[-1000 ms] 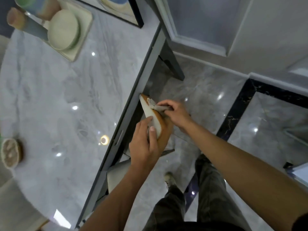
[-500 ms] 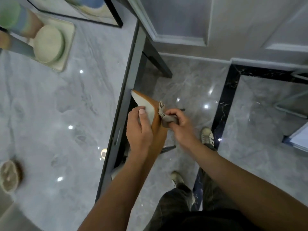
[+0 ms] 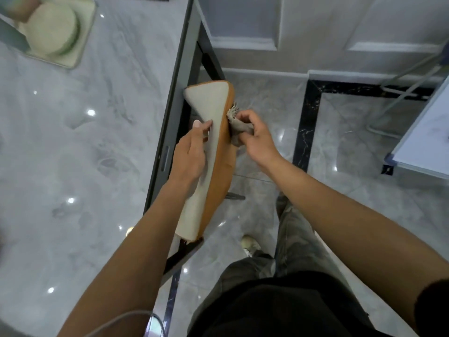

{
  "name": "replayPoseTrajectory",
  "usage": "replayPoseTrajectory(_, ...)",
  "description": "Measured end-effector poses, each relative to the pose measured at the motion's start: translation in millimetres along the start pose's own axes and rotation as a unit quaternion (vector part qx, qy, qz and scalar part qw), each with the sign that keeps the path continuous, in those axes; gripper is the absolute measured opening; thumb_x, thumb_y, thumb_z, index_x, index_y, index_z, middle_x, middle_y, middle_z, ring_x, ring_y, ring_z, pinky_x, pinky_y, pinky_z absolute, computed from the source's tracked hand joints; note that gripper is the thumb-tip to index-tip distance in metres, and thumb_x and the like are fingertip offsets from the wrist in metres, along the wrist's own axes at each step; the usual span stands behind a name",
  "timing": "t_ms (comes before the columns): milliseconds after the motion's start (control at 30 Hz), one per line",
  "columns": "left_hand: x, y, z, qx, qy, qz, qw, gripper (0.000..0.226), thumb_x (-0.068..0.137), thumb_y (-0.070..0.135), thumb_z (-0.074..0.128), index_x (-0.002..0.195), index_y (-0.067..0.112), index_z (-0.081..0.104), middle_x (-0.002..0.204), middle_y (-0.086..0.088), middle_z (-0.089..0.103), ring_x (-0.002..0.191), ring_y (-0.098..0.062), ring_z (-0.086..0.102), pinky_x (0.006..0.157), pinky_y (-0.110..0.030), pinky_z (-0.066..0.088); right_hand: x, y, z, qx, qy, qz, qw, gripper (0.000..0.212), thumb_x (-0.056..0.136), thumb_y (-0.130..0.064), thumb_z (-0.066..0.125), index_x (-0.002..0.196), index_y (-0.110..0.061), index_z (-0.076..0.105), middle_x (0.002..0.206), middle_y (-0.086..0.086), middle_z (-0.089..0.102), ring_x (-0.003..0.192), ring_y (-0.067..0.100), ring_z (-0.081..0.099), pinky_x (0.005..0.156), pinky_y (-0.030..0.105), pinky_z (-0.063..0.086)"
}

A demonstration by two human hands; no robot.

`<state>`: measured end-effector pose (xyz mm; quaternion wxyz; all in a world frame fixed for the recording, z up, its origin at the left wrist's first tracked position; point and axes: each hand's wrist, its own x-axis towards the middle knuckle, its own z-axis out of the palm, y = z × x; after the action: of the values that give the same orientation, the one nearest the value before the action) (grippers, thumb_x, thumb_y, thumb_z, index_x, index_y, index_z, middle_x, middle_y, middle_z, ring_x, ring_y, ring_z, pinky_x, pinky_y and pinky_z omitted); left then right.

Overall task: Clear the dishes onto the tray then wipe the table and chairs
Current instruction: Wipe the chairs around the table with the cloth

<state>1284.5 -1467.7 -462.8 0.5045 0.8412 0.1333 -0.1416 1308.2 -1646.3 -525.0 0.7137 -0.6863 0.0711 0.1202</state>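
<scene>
A chair back (image 3: pixel 209 122), cream on its face and tan along its edge, stands beside the marble table's dark edge (image 3: pixel 177 98). My left hand (image 3: pixel 192 152) grips the cream face from the left, thumb across it. My right hand (image 3: pixel 255 137) holds a bunched grey cloth (image 3: pixel 237 126) against the tan edge of the chair back. At the table's far left corner a cream tray (image 3: pixel 82 45) carries a stack of pale green plates (image 3: pixel 53 30).
The glossy marble tabletop (image 3: pixel 85 154) fills the left half. A white panelled wall (image 3: pixel 303 32) runs behind. A second white table's corner (image 3: pixel 422 142) and metal legs (image 3: pixel 401 93) stand at the right. My legs and a shoe (image 3: pixel 250 243) are on the grey floor.
The view has shifted, so the chair back shows more of its cream face. My right hand with the cloth has moved from the top of the chair back to its tan right edge.
</scene>
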Motion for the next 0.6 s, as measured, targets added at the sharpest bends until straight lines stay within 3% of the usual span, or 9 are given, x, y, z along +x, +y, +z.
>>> replayPoseTrajectory(100,-37,-17,-14,0.010,-0.043,0.018,0.999,0.071,0.103,0.069,0.023,0.148,0.026,0.058,0.139,0.007,0.066,0.129,-0.007,0.060,0.113,-0.044,0.048,-26,8,15,0.005,0.006,-0.011,1.000,0.036,0.084,0.010,0.051,0.103,-0.019,0.062,0.098,-0.003,0.062,0.089,0.015,0.058,0.077,0.039,0.051)
replayPoseTrajectory(233,-77,-49,-31,0.024,-0.070,0.025,0.997,0.062,0.106,0.064,0.023,0.145,0.031,0.059,0.136,0.014,0.067,0.126,-0.003,0.061,0.112,-0.044,0.049,-72,21,34,0.010,0.017,-0.004,1.000,0.037,0.086,0.008,0.055,0.094,-0.027,0.063,0.095,-0.005,0.061,0.086,0.012,0.057,0.075,0.035,0.051)
replayPoseTrajectory(333,-101,-67,-38,0.032,-0.065,0.030,0.997,0.061,0.108,0.059,0.024,0.144,0.027,0.061,0.136,0.011,0.067,0.125,-0.002,0.061,0.109,-0.038,0.051,-109,29,50,0.015,0.018,0.002,1.000,0.037,0.085,0.002,0.057,0.090,-0.034,0.064,0.102,0.004,0.061,0.088,0.016,0.057,0.076,0.039,0.052)
replayPoseTrajectory(467,-126,-84,-46,0.048,-0.050,0.044,0.997,0.053,0.113,0.047,0.024,0.141,0.026,0.065,0.128,0.013,0.069,0.117,0.005,0.062,0.099,-0.021,0.052,-159,43,75,0.016,0.011,0.007,1.000,0.030,0.087,-0.005,0.056,0.093,-0.033,0.062,0.100,-0.006,0.061,0.091,0.011,0.056,0.083,0.031,0.048)
replayPoseTrajectory(600,-145,-98,-52,0.046,-0.032,0.039,0.998,0.054,0.113,0.046,0.026,0.135,0.022,0.069,0.126,0.009,0.071,0.115,0.001,0.065,0.095,-0.017,0.051,-198,58,92,0.005,0.008,0.007,1.000,0.022,0.091,-0.003,0.058,0.100,-0.023,0.063,0.103,0.000,0.062,0.094,0.013,0.057,0.087,0.034,0.048)
